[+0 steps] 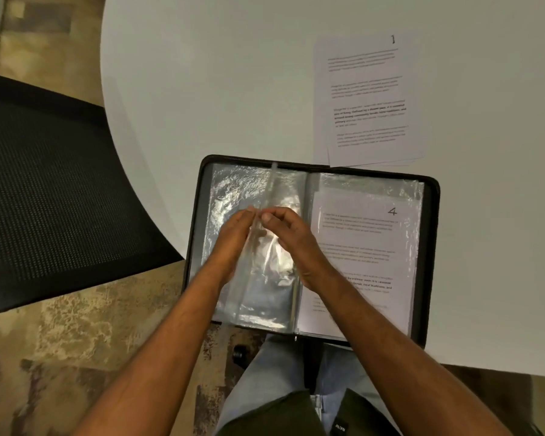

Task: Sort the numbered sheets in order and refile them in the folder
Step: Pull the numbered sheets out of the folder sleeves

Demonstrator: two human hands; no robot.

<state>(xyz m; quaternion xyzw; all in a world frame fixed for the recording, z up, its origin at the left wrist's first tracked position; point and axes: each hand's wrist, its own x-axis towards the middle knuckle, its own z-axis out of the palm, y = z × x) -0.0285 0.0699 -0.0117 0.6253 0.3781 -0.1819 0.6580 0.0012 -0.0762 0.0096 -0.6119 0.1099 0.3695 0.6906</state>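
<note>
A black folder (433,234) lies open at the near edge of the white table. Its right side shows a sheet numbered 4 (364,247) inside a clear sleeve. An empty clear sleeve (266,190) stands on edge near the spine. My left hand (233,240) lies flat against the sleeve's left face. My right hand (291,240) pinches its free edge with thumb and fingertips. A loose stack of sheets topped by sheet 1 (367,99) lies on the table beyond the folder's right half.
The white table (217,73) curves away at its left edge. A black mesh chair (51,171) stands to the left over patterned carpet. My knees and a chair base show below the folder.
</note>
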